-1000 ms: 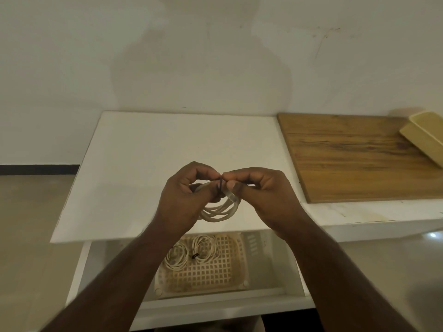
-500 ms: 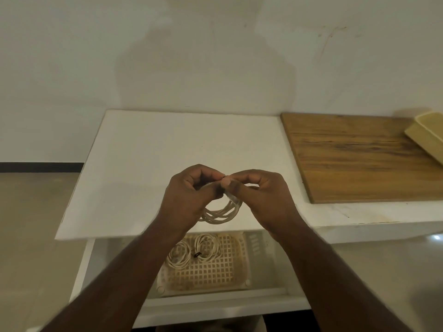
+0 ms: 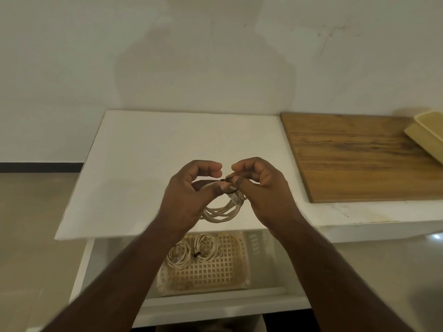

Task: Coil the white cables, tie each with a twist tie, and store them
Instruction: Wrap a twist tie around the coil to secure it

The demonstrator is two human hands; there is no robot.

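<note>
White coiled cable (image 3: 221, 209), held above the table (image 3: 148, 149); I find its upper loops hidden behind both hands. Left hand (image 3: 189, 200) grips the coil, fingers curled; right hand (image 3: 260, 190) pinches the dark twist tie (image 3: 227, 185) on it.

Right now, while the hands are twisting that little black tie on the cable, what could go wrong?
1. The twist tie is pinched only at its tip by the right hand; it could slip before it holds.
2. The white cable coil hangs loose below the left hand; loops might spring apart.
3. If dropped, it may miss the basket below.
</note>
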